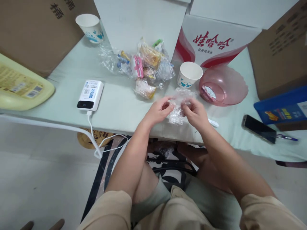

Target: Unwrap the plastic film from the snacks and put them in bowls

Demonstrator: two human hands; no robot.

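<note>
Near the front edge of the surface, the left hand and right hand pinch a crinkled clear plastic wrapper between thumbs and fingers, in front of a paper cup.

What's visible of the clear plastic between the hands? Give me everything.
The clear plastic is thin, see-through and crumpled, with shiny white glints along its creases. I can't tell whether it's a bag or a loose sheet, and no print is readable on it. It spans the gap between the left hand and right hand, held in the fingers of both. It sits at the table, nearer the wearer than the bowl. Whether its underside touches the table is unclear.
</note>
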